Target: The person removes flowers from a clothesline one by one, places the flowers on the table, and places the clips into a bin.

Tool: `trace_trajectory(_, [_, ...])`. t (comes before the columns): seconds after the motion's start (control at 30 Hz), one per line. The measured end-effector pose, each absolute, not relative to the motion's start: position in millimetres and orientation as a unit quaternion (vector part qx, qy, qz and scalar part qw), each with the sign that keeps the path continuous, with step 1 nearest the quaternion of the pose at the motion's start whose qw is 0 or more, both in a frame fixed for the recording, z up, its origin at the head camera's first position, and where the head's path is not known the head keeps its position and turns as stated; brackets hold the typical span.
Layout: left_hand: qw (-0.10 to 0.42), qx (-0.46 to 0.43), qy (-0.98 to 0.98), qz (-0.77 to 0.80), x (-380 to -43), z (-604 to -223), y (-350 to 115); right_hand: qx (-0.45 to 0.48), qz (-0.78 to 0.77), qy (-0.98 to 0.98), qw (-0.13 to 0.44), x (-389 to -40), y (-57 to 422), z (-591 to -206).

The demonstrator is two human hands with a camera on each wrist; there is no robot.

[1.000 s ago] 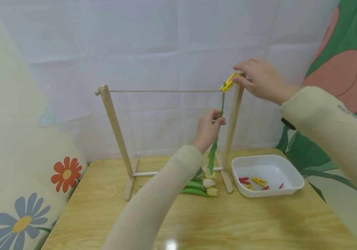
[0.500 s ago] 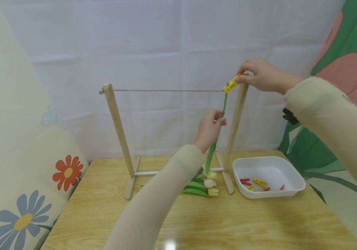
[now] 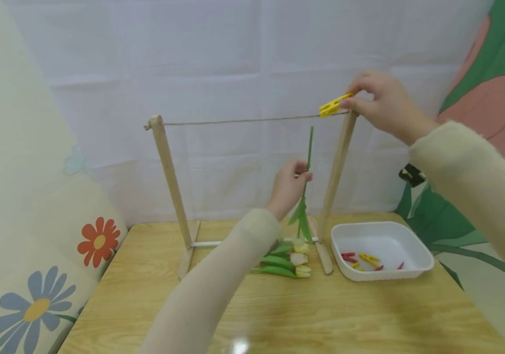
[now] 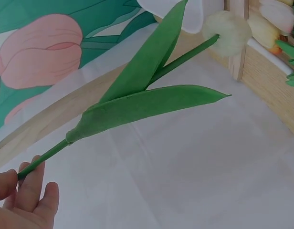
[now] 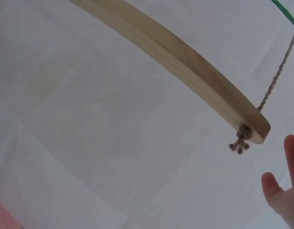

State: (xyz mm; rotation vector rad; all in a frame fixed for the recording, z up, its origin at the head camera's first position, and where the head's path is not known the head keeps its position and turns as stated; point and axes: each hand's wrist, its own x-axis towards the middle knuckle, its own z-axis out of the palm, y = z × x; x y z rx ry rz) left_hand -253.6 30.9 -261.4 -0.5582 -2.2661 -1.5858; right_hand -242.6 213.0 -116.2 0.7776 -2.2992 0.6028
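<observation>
My left hand pinches the green stem of an artificial tulip, which hangs head down. In the left wrist view its two long leaves and pale bloom show. The stem's cut end stands a little below the string, apart from it. Between thumb and fingers my right hand holds a yellow clothespin at the string, near the top of the right post. Whether the clothespin grips the string I cannot tell. Only part of the right hand shows in the right wrist view.
Several tulips lie on the wooden table beneath the frame, partly behind the left sleeve. On the right a white tray contains red and yellow clothespins. The frame's left post stands opposite. A white cloth hangs behind.
The tulip stem, earlier up at the string in the clothespin, has come away and dropped lower with my left hand. My right hand has moved slightly up and right with the clothespin.
</observation>
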Motion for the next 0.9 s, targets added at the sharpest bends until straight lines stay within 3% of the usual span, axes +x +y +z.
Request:
trace_trajectory(0.33, [0.159,-0.176,-0.772,-0.589,-246.3,-270.4,13.9,0.284,0.296,-0.814,0.411,-223.2,226.9,-163.9])
trace_trajectory(0.7, [0.172,-0.163,-0.722,-0.650,-239.9,-294.3,-5.9,0.286,0.346,-0.787,0.424,-209.4,243.5,-218.9])
trace_trajectory(0.9, [0.153,-0.116,-0.707,-0.681,-234.3,-305.5,-19.6,0.258,0.373,-0.788,0.416,-204.7,248.6,-239.7])
